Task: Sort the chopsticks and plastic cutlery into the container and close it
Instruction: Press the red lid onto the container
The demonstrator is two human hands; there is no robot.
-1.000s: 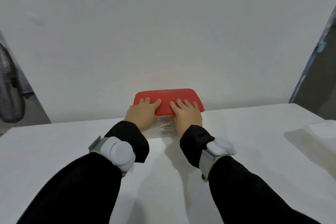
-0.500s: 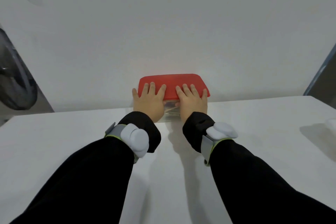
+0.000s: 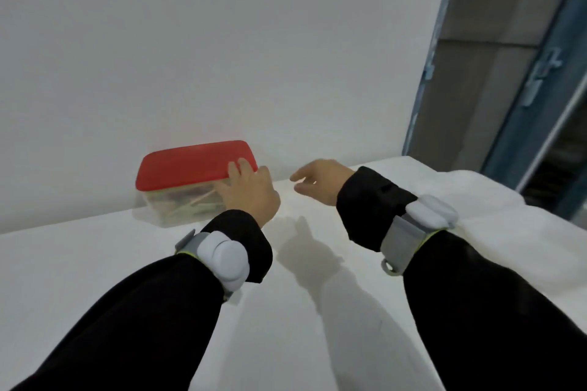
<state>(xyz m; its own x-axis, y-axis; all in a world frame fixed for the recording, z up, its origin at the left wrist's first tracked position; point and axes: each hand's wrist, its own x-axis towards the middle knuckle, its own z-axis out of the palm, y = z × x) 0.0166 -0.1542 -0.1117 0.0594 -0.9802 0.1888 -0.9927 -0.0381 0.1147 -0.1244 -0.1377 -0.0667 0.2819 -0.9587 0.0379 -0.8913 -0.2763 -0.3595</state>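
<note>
A clear plastic container [image 3: 149, 211] with a red lid [image 3: 187, 165] on top stands on the white table [image 3: 95, 263], against the wall. Wooden chopsticks [image 3: 193, 200] and other pieces show dimly through its side. My left hand [image 3: 251, 194] rests against the container's right end, its fingers laid flat over the lid's right corner. My right hand [image 3: 320, 181] hovers to the right of the container, apart from it, with its fingers loosely bent and nothing in them.
A white cloth or bag [image 3: 476, 200] lies on the table at the far right. Behind it stands a blue-framed window or door [image 3: 533, 82]. The white wall [image 3: 222, 57] runs right behind the container.
Both hands were pressing flat on the lid. The right hand has now lifted off and moved right, the left has slid to the lid's right end, and the view has swung right.
</note>
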